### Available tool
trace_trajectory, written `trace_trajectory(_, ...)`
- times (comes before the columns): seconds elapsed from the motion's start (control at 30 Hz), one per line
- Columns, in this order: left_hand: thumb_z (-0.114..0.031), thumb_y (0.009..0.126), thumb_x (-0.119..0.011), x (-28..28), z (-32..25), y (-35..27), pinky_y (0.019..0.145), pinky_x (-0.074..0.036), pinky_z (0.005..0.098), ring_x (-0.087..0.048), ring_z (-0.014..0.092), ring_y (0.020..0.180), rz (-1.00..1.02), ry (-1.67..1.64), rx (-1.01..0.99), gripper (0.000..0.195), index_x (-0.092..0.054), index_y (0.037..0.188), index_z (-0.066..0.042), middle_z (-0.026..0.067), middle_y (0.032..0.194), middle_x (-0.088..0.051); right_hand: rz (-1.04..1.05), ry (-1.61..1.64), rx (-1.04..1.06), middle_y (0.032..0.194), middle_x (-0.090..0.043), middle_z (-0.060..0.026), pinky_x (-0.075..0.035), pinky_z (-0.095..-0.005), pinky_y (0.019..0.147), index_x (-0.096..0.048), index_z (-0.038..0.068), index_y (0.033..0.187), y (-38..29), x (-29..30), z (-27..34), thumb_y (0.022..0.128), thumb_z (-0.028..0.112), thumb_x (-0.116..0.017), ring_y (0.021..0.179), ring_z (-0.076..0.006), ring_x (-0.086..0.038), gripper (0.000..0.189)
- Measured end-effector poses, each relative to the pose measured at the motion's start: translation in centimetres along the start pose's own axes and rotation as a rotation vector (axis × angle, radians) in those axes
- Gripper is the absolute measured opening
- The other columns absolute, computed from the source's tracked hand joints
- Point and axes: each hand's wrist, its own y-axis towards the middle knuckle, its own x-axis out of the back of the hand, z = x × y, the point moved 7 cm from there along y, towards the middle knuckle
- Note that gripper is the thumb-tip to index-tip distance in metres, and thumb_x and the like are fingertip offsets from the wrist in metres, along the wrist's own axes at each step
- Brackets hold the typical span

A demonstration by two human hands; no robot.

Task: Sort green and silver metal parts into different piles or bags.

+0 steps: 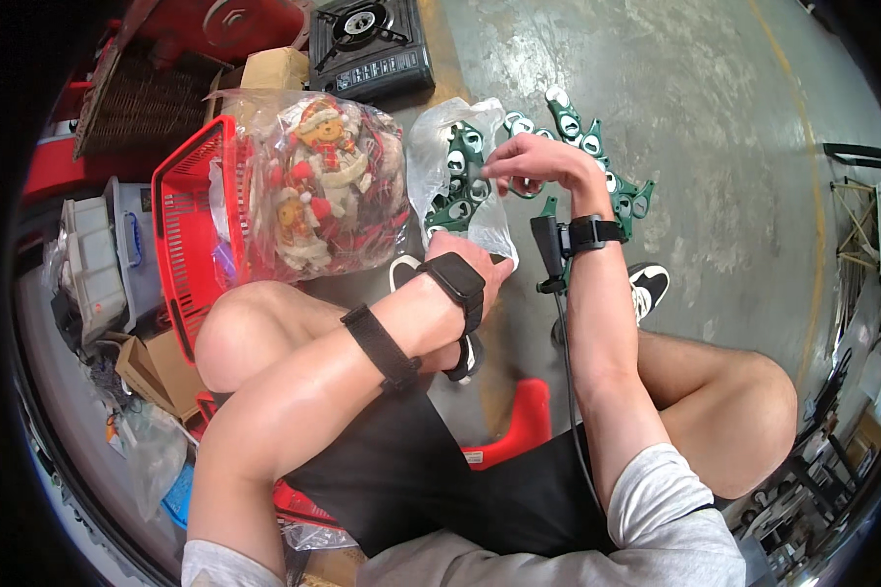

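Observation:
A clear plastic bag (429,128) lies on the floor in front of me with several green pieces (458,180) in it, each with metal-coloured, bottle-opener-like inserts. My left hand (470,268), below a black watch, grips the near edge of this bag. My right hand (532,161) is over the bag's right side, wrist bent and fingers curled downward; whether it holds a piece cannot be told. More green pieces (569,125) lie loose on the floor beyond and to the right of my right hand, some partly hidden by it and by my forearm.
At left, a red plastic basket (163,242) stands beside a clear bag of bear-and-snowman decorations (330,183). A black portable gas stove (371,55) and a cardboard box (275,68) are behind. My shoes flank the work area. Red plastic (528,418) shows between my legs.

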Motion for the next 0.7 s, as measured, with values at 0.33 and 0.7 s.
trace_trajectory(0.33, -0.013, 0.079, -0.071, -0.7, -0.3, -0.7, 0.074, -0.059, 0.0462, -0.074, 0.032, 0.094, 0.019, 0.008, -0.008, 0.055, -0.063, 0.133, -0.019, 0.0121, 0.101, -0.076, -0.824, 0.547, 0.087, 0.070, -0.067, -0.0058, -0.046, -0.0329, 0.062, -0.078, 0.009, 0.097, 8.5, 7.2, -17.6, 0.090, 0.029, -0.061, 0.066, -0.0195, -0.062, 0.027)
trace_trajectory(0.7, -0.013, 0.079, -0.071, -0.9, -0.1, -0.3, 0.074, -0.059, 0.0462, -0.074, 0.032, 0.094, 0.051, 0.030, -0.007, 0.053, -0.063, 0.132, -0.019, 0.0119, 0.101, -0.076, -0.797, -0.186, -0.144, 0.124, -0.062, -0.0247, -0.054, -0.0522, 0.095, -0.050, 0.011, 0.134, 10.0, -4.7, -17.4, 0.085, 0.031, -0.081, 0.114, -0.0438, -0.065, 0.061)
